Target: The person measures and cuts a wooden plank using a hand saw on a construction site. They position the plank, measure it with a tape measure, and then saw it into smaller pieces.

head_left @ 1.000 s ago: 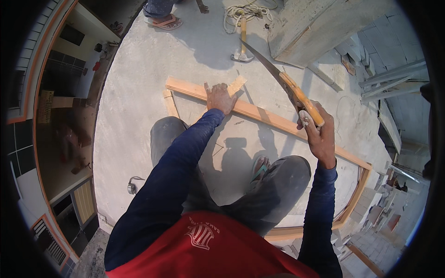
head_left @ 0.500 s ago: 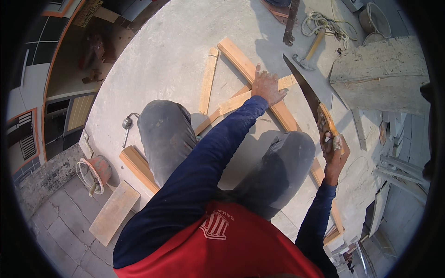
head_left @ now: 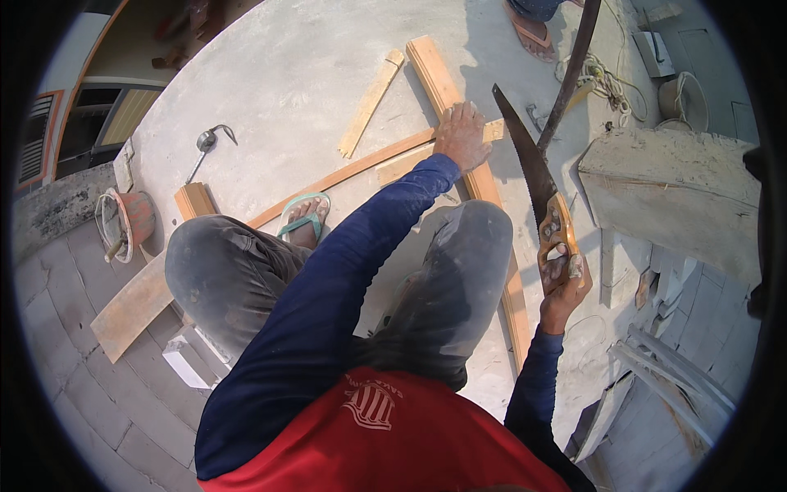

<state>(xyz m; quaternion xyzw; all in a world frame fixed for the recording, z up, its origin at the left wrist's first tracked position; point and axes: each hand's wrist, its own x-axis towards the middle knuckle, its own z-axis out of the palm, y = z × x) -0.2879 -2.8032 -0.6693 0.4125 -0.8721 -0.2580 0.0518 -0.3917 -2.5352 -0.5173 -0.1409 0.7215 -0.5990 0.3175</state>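
Note:
My left hand (head_left: 464,135) is closed over a long grooved wooden moulding (head_left: 432,72), where a pale wooden strip (head_left: 493,130) crosses it. The fingers' undersides are hidden. A thin reddish-brown strip (head_left: 348,172) runs from there toward my left foot. My right hand (head_left: 564,287) grips the yellow-brown handle of a handsaw (head_left: 525,156). Its blade points up and away, right of the moulding and apart from it. Beyond my left hand, another pale strip (head_left: 370,105) lies on the concrete. My knees are bent on both sides of my left forearm.
Another person's sandalled foot (head_left: 533,31) and a dark long bar (head_left: 574,66) are at the far right. Rope (head_left: 607,86), a partly covered hammer (head_left: 534,117) and a concrete block (head_left: 668,193) lie nearby. At left are a tape measure (head_left: 205,143), bucket (head_left: 138,217) and board (head_left: 135,307).
My left hand's spread fingers have closed over the moulding. The saw has shifted slightly left and down. The dark bar reaches further into view, and my left foot now shows as the view has shifted.

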